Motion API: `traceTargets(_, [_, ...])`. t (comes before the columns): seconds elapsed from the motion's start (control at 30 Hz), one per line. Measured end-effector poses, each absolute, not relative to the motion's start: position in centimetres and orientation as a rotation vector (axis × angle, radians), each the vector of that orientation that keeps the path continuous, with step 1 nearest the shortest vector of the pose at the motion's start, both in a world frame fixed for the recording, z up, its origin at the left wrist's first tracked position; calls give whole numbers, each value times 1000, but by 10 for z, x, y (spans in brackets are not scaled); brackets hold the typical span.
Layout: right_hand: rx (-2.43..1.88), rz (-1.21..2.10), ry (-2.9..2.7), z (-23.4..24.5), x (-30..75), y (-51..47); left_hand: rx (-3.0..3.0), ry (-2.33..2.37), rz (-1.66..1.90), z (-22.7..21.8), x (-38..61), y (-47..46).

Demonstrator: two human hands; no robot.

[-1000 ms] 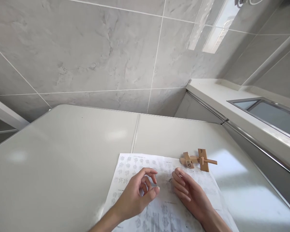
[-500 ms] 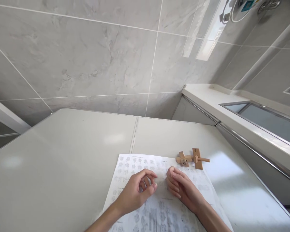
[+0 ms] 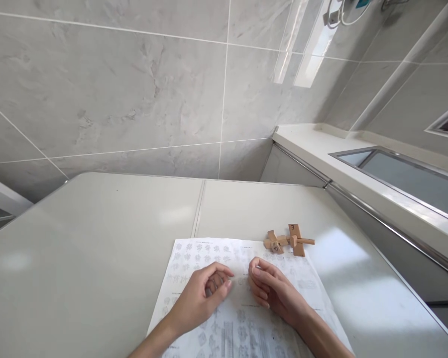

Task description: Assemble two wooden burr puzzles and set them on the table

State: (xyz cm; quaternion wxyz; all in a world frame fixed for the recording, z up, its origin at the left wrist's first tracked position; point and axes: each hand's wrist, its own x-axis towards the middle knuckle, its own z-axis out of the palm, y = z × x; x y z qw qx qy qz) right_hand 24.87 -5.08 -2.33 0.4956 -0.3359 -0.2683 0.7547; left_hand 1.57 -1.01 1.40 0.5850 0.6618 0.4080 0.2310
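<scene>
A printed sheet (image 3: pixel 209 251) covered with small diagrams lies on a pale grey table (image 3: pixel 97 233). My left hand (image 3: pixel 199 298) rests on the sheet with its fingers loosely curled and nothing visible in them. My right hand (image 3: pixel 272 291) rests beside it on the sheet, fingers also curled inward, holding nothing that I can see. A wooden interlocking puzzle (image 3: pixel 287 241) of crossed sticks sits at the sheet's far right corner, a short way beyond my right hand. Neither hand touches it.
A grey tiled wall (image 3: pixel 134 89) rises behind the table. To the right a white counter (image 3: pixel 321 144) with a metal-framed sink (image 3: pixel 406 171) runs along the wall. A seam (image 3: pixel 199 209) splits the tabletop down the middle.
The view has shifted, so everything sits slightly further left. Both hands have drawn a little closer together and their fingers have curled in more. The puzzle has not moved on the table.
</scene>
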Motion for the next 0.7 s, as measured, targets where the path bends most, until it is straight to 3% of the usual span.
traceTargets(0.7, [-810,1863,-557,-26,248,-50,1449,926,496,14,4,-5])
